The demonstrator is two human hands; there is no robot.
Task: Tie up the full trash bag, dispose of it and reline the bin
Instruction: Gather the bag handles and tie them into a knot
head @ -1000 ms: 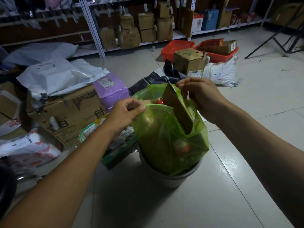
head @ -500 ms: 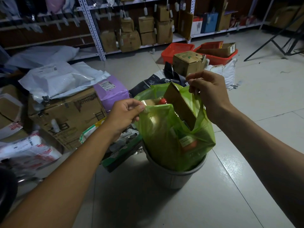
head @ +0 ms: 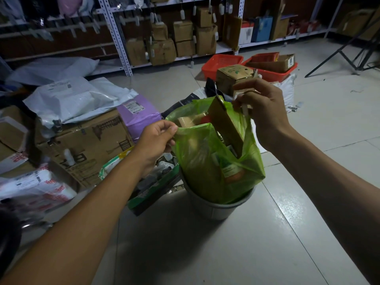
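A translucent green trash bag (head: 201, 161) full of rubbish stands in a small grey bin (head: 211, 208) on the tiled floor. A brown cardboard piece (head: 226, 124) sticks up out of the bag's mouth. My left hand (head: 156, 140) pinches the bag's left top edge. My right hand (head: 263, 108) grips the right top edge and holds it higher, above the bin. The bag's lower part is still inside the bin.
Left of the bin lie a large cardboard box (head: 82, 147), white and purple mailer bags (head: 137, 114) and a green-edged tray (head: 156, 190). Behind stand a small carton (head: 234, 77), red baskets (head: 222, 62) and shelving with boxes (head: 185, 38). A black stand (head: 349, 52) is at far right.
Both hands have pulled the bag's top edges up and apart; the right hand rose most. The bag has lifted further out of the bin.
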